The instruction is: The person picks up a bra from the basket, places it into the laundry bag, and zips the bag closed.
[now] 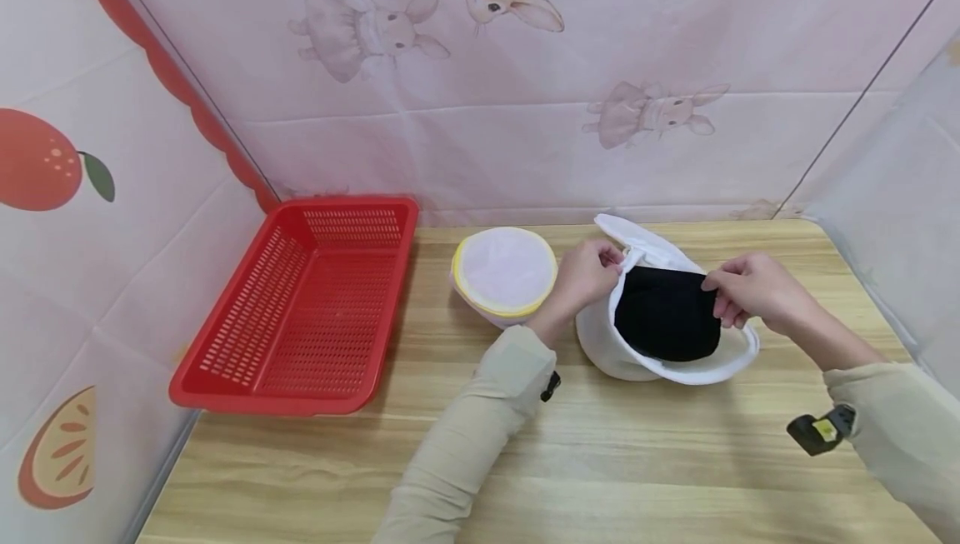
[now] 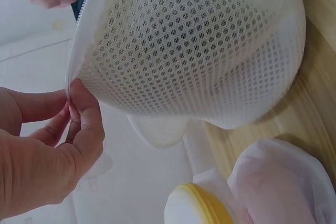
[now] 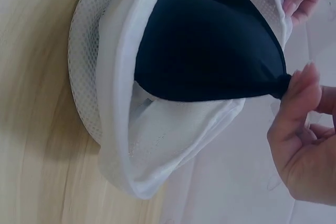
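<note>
A white mesh laundry bag (image 1: 609,346) stands on the table with its zippered lid folded back. My left hand (image 1: 588,276) pinches the zipper edge of its rim between thumb and fingers, clearly seen in the left wrist view, where honeycomb mesh (image 2: 178,40) fills much of the picture. A black bra (image 1: 667,315) with a smooth moulded cup (image 3: 205,45) lies partly inside the bag's mouth. My right hand (image 1: 757,290) pinches one end of it between thumb and fingers at the bag's right side. The bag's bottom is mostly hidden by the bra.
Left of the bag stands a smaller round white mesh bag (image 1: 506,269) with yellow trim. A red plastic basket (image 1: 390,311) sits at the table's left. Printed cloth walls (image 1: 480,152) enclose the wooden table (image 1: 600,461) at the back and sides.
</note>
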